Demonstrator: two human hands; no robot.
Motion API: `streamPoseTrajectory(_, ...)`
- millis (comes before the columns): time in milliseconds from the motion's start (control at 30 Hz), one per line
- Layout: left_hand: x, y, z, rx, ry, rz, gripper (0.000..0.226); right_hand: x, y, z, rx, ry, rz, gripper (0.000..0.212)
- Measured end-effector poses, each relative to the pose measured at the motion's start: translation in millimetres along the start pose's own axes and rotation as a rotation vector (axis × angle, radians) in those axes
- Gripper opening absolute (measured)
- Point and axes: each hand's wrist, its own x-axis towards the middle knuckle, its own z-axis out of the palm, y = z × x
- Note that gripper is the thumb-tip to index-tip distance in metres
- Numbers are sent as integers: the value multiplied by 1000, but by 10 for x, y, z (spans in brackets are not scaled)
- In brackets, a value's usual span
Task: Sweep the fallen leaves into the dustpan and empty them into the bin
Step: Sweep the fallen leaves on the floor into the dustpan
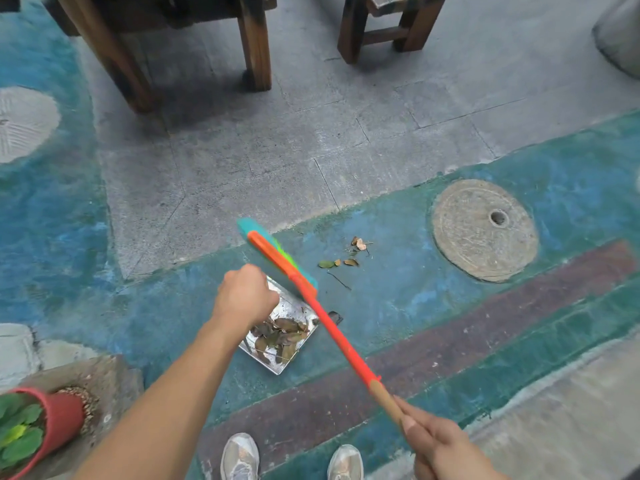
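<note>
Overhead, right hand (438, 441) clenched on broom (298, 282) handle, left hand (246, 294) fisted above leaf-filled dustpan (282, 336), leaves (341, 258) beyond

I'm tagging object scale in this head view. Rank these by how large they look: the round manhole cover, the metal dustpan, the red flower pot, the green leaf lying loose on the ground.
1. Manhole cover
2. Dustpan, partly hidden by the left hand
3. Flower pot, cropped and nearer the camera, so its rank against the dustpan is unsure
4. Green leaf
</note>
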Motion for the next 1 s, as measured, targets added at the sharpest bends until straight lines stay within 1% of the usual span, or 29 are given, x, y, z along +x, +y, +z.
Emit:
streamPoseTrajectory(100,-17,-13,20,18,-36,41,19,328,-178,-260,-93,183,88,37)
streamPoseTrajectory(167,-21,-9,-4,0,-58,53,22,709,-275,-436,-249,283,92,38)
streamPoseTrajectory(233,-17,-1,-14,-17,-65,72,24,1121,-307,-580,-440,334,108,35)
streamPoseTrajectory(267,-9,17,-13,-12,-71,89,24,1304,-307,-628,-495,360,128,34)
streamPoseTrajectory(333,6,67,21,11,-82,115,22,1592,-309,-658,-507,379,180,31)
streamPoseTrajectory(433,33,143,94,39,-94,117,19,1763,-310,-541,-311,326,229,29)
streamPoseTrajectory(500,67,158,109,46,-78,104,19,1655,-246,-378,-228,260,243,27)
streamPoseTrajectory(600,117,121,73,37,-34,104,22,1211,-112,-65,-155,131,240,26)
streamPoseTrajectory(667,133,129,54,25,-27,110,20,853,-62,86,-73,53,244,35)
streamPoseTrajectory(700,143,147,49,35,-28,114,19,680,-46,147,-16,10,255,39)
streamPoseTrajectory(767,167,177,51,76,-40,122,18,401,-8,261,115,-41,268,41)
streamPoseTrajectory(867,184,223,71,118,-48,134,16,101,70,357,297,-138,219,41)
streamPoseTrajectory(1000,223,180,90,122,-30,146,20,-152,99,327,560,-177,204,43)
